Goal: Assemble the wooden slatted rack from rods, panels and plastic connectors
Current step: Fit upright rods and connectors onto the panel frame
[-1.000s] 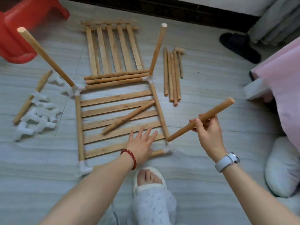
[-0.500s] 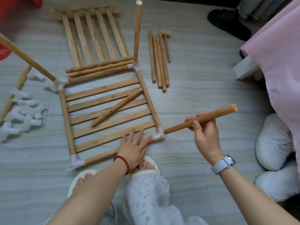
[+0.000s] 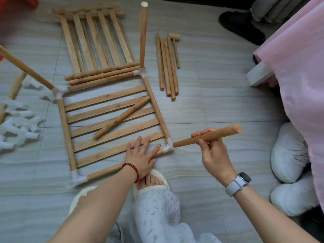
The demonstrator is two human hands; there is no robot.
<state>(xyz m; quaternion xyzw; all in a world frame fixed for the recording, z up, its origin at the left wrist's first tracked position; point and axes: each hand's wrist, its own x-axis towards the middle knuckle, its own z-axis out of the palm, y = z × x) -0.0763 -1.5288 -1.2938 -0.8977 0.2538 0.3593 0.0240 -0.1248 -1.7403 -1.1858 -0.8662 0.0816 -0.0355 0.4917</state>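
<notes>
Pinching a round wooden rod (image 3: 206, 136), the right hand (image 3: 214, 154) has swung its tip down against the white plastic corner connector (image 3: 168, 146). The left hand (image 3: 142, 156) stays flat, fingers spread, on the slatted wooden frame (image 3: 112, 122) lying on grey floor tiles (image 3: 219, 106), pink bedding (image 3: 298, 67) alongside.

A black slipper (image 3: 242, 26), pink bedding (image 3: 296, 64) and, seemingly, white plush slippers (image 3: 289, 153) lie right.
</notes>
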